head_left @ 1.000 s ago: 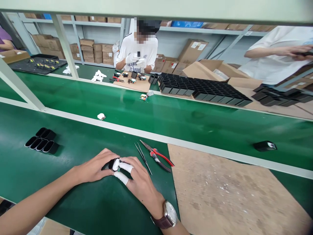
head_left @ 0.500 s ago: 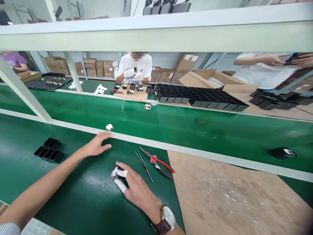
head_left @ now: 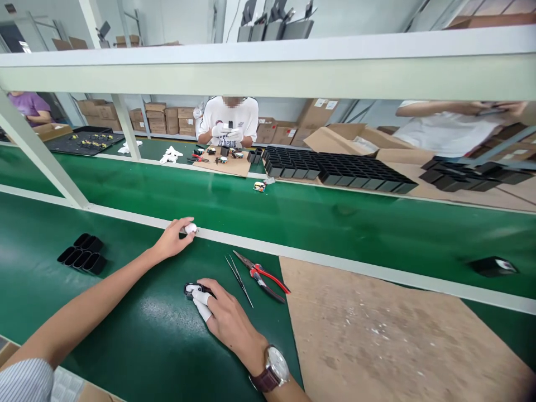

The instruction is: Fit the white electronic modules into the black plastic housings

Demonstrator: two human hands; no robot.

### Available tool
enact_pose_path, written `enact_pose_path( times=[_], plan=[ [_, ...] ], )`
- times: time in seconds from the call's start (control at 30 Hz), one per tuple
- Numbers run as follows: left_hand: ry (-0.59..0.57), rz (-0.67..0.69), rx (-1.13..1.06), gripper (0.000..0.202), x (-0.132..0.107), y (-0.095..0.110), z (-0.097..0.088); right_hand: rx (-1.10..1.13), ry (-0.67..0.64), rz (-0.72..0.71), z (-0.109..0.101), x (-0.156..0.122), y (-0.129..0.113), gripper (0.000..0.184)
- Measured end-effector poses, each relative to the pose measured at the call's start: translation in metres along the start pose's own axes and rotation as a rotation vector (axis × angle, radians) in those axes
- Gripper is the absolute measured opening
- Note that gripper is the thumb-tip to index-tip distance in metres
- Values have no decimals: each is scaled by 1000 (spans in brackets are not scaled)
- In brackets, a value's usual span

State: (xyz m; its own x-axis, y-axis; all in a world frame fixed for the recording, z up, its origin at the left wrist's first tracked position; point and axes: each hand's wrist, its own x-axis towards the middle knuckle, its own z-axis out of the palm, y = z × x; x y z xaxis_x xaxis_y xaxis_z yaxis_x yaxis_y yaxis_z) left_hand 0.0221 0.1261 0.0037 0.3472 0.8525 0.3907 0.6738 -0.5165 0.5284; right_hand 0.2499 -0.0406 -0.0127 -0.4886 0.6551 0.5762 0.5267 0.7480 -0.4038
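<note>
My left hand reaches to the pale rail at the edge of the green belt. Its thumb and fingers close around a small white piece, whose exact kind I cannot make out. Nearer to me, my right hand, with white covers on two fingers, grips a small black casing with something white at its open end. Tweezers and red-and-black long-nose pliers lie beyond my right hand on the green bench.
Several open black casings stand at the left. A worn brown board covers the right side. On the belt are a small circuit piece and a black casing. A co-worker sits opposite.
My left hand has moved forward and closed on the white piece, which was lying on the belt. The black casing at the right and the circuit piece have shifted rightward.
</note>
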Motion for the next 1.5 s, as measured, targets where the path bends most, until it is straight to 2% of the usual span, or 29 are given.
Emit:
enact_pose_path(
  times=[0.13,0.27,0.4,0.47,0.53,0.63,0.73,0.8,0.93,1.07,1.5],
  plan=[
    [-87,57,-3,40,-54,11,-27,-4,17,3,-1,4,-2,19],
    [-49,149,-47,37,-83,27,-46,-4,16,26,2,7,-4,21],
    [-124,334,-262,44,-101,49,-41,25,-3,36,-1,8,-5,23],
    [-135,372,-305,35,-109,55,-32,51,-2,45,-7,10,-4,27],
    [-136,366,-308,21,-117,56,-24,33,57,82,-14,11,0,33],
    [-154,353,-311,15,-122,53,-18,-206,175,203,-22,9,14,36],
    [-154,331,-317,13,-123,51,-16,-476,145,261,-25,3,30,29],
    [-140,281,-317,19,-123,52,-16,-529,100,235,-24,0,34,28],
    [-127,158,-304,33,-125,58,-16,-376,74,135,-23,2,20,32],
    [-135,115,-305,37,-125,59,-18,-260,102,27,-24,7,3,29],
    [-124,190,-323,44,-129,57,-16,-294,62,-12,-21,10,-6,25]
  ],
)
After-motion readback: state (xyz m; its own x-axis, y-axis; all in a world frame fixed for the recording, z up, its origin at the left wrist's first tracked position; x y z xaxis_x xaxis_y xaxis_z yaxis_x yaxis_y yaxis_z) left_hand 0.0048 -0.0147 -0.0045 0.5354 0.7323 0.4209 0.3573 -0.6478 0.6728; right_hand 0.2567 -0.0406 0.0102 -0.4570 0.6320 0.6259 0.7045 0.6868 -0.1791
